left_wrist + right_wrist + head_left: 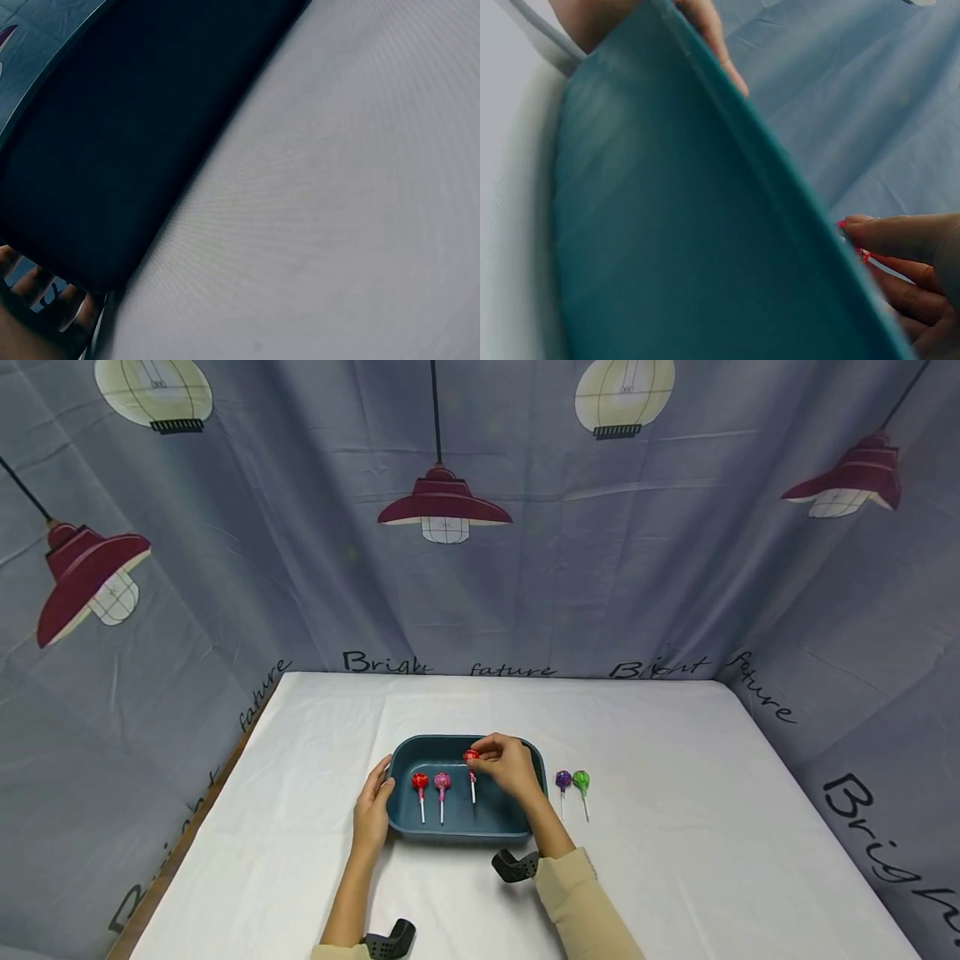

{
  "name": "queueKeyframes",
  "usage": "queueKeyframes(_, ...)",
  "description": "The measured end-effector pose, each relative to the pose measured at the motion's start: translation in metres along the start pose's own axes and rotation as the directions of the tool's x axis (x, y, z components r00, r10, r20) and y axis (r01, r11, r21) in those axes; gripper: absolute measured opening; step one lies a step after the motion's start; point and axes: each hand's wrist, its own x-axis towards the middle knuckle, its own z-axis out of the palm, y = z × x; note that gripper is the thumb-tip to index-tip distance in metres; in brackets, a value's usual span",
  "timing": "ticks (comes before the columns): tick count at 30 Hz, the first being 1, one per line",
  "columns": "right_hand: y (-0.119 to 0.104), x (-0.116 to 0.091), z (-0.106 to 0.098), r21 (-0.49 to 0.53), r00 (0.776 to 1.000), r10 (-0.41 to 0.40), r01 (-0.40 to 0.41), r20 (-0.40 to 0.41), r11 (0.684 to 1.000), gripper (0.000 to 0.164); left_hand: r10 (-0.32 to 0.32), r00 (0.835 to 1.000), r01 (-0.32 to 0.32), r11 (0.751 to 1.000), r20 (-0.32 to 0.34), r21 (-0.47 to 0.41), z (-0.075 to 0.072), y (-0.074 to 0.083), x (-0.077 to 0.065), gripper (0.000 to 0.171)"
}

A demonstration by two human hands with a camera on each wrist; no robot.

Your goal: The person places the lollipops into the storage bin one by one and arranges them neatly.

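Note:
In the head view, a dark teal tray [480, 838] sits on the table between my hands. My right hand [512, 766] pinches a red lollipop [470, 756] by its candy end over the tray, stick pointing down. Against the tray's left end rests my left hand [371, 814], fingers extended along the outer wall and thumb by the rim. Inside the tray lie another red lollipop [420, 782] and a pink lollipop [442, 782], side by side. The right wrist view shows the tray's outer wall [667, 202], with the pinched candy mostly hidden behind fingers.
Right of the tray, a purple lollipop [563, 779] and a green lollipop [581, 780] lie on the white tablecloth [675, 860]. Black wrist mounts [516, 866] sit on both forearms. A grey-blue curtain [480, 602] printed with lamps hangs behind the table.

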Motion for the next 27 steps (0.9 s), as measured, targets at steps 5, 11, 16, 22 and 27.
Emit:
queueKeyframes(5, 0.007, 0.002, 0.008, -0.035, 1.0, 0.026, -0.026, -0.002, 0.999, 0.019, 0.001, 1.0, -0.001, 1.0, 0.0, -0.006, 0.0, 0.0, 0.001, 0.04)
queueKeyframes(11, 0.011, 0.002, 0.014, -0.057, 0.999, 0.041, -0.039, 0.036, 0.998, 0.017, 0.0, 1.0, 0.0, 1.0, 0.0, -0.012, -0.001, 0.0, 0.001, 0.04)
queueKeyframes(16, 0.011, 0.001, 0.014, -0.071, 0.997, 0.031, -0.026, 0.068, 0.997, 0.016, 0.006, 1.0, -0.006, 1.0, -0.001, -0.011, 0.0, 0.001, 0.001, 0.04)
queueKeyframes(22, 0.011, 0.0, 0.015, -0.104, 0.996, 0.039, -0.03, 0.081, 0.994, 0.016, 0.004, 1.0, -0.004, 1.0, -0.006, -0.004, -0.001, 0.002, 0.001, 0.04)
queueKeyframes(27, 0.013, -0.001, 0.016, -0.15, 0.995, 0.037, -0.023, 0.095, 0.988, 0.016, -0.003, 1.0, 0.004, 1.0, -0.019, 0.025, -0.001, 0.002, 0.0, 0.039)
